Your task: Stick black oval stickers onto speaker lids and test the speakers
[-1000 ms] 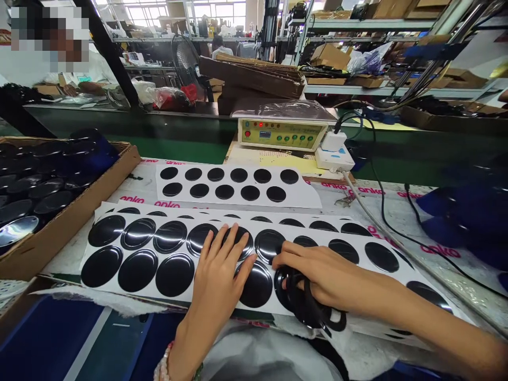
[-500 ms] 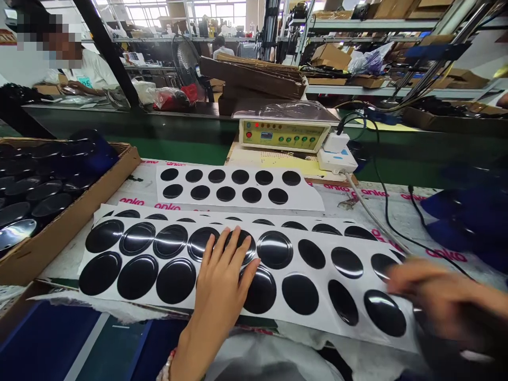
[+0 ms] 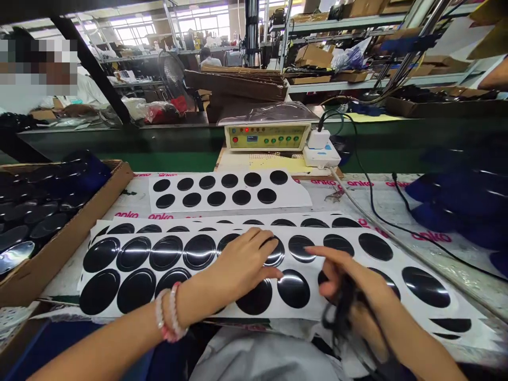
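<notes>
White backing sheets with rows of glossy black round stickers (image 3: 137, 292) lie stacked on the table in front of me. My left hand (image 3: 242, 259) rests on the top sheet, palm down, its fingers laid over the stickers and slightly bent. Around that wrist is a beaded bracelet (image 3: 172, 312). My right hand (image 3: 357, 286) is over the right half of the sheet, its index finger stretched toward an upper-row sticker (image 3: 296, 243); touching or just above, I cannot tell. Its other fingers curl round a blurred black cord-like thing (image 3: 337, 325), whose kind is unclear.
A cardboard box (image 3: 107, 193) of dark round pieces stands at left. Behind the stack lies another sticker sheet (image 3: 254, 189). Further back are a control box (image 3: 268, 136), a power strip (image 3: 321, 154) and cables (image 3: 371, 180). Blue items (image 3: 448, 206) sit at right. A co-worker is at far left.
My left hand has shifted right along the sheet. My right hand has come in from the right edge to the sheet's middle right. The sheet's right end now lies further right.
</notes>
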### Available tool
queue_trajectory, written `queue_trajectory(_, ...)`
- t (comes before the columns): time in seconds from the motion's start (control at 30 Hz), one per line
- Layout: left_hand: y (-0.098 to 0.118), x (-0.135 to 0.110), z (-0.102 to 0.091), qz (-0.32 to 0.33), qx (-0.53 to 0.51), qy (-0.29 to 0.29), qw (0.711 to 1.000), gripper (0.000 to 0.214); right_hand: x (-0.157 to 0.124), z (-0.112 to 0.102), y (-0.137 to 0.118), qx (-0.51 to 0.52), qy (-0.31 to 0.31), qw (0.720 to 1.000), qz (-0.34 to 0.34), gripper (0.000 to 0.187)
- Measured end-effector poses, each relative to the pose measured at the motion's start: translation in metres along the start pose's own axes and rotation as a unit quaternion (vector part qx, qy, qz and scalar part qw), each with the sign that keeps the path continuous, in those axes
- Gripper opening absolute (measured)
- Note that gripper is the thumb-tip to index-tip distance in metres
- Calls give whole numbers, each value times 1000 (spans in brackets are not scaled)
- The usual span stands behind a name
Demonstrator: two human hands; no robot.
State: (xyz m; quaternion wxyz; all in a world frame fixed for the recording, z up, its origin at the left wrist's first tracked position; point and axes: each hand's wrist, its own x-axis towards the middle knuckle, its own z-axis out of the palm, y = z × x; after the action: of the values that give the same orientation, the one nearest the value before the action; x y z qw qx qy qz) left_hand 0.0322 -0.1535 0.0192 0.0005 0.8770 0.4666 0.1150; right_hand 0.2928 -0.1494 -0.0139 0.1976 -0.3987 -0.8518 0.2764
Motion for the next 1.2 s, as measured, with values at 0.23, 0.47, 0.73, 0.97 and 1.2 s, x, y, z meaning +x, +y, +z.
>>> queue_trajectory(0.23, -1, 5, 9, 83, 88, -52, 991, 16, 21, 15, 0, 143, 28, 989, 18, 46)
queue_trajectory(0.47, -5, 15, -5, 84, 83, -88, 989, 13, 21, 12, -13, 194, 71, 978, 42, 28)
queue_trajectory(0.73, -44, 50, -15, 174, 11, -139, 975, 27, 25, 15, -11, 194, 88, 976, 48, 34)
queue_trajectory(0.97, -49, 82, -15, 247, -54, -216, 943, 14, 31, 13, -22, 215, 79, 968, 102, 28)
queue_trajectory(1.2, -57, 65, -6, 229, -78, -163, 956, 24, 32, 13, -21, 234, 101, 962, 102, 21)
